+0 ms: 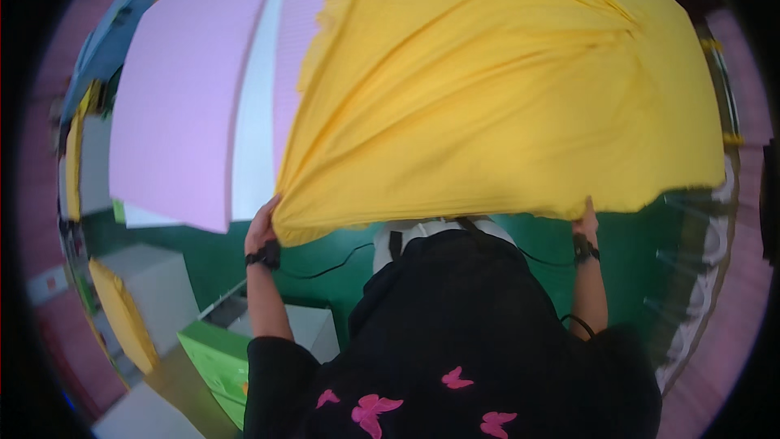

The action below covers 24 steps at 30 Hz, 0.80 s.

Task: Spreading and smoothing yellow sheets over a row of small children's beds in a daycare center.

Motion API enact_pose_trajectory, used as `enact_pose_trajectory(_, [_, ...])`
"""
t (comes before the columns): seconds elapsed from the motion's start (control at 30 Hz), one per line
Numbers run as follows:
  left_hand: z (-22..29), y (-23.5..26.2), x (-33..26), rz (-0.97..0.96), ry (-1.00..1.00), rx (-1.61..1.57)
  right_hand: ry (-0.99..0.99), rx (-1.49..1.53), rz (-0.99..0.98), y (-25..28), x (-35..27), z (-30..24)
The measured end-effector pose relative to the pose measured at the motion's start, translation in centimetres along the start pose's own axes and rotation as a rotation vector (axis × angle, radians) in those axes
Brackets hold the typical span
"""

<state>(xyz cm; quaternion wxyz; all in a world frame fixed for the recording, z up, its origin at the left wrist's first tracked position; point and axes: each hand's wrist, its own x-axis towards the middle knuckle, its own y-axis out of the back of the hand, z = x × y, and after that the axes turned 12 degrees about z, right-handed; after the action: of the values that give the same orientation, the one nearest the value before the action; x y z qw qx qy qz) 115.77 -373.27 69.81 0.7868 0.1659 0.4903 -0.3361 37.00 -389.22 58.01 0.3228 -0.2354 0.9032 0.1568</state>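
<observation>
A large yellow cloth point(487, 114) spreads over the right and middle of the broad surface in front of me, with creases fanning from its left corner and from the far right. My left hand point(262, 226) is closed on the cloth's near left corner, pulling it into folds. At the near edge further right, my right hand point(586, 219) grips the cloth's hem, its fingers partly hidden by the fabric. Left of the cloth lie pink sheets point(187, 106) with a pale white-blue strip point(258, 106) between them.
Green floor point(634, 276) shows below the surface's near edge. At the lower left stand a green-fronted box point(215, 362) and a white cabinet with a yellow panel point(122, 317). Dark cables point(341, 262) run near my waist. White curved frames point(707, 284) line the right side.
</observation>
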Motion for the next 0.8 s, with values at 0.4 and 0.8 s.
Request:
enact_pose_trajectory(0.4, [-1.2, 8.3, 9.0, 0.428, -0.748, 0.508, 0.009, -0.328, -0.137, 1.2, -5.7, 2.5])
enact_pose_trajectory(0.8, [-6.3, 7.5, 4.6, 0.240, -0.226, -0.120, 0.212, -0.275, 0.357, 3.0, -0.2, 0.0])
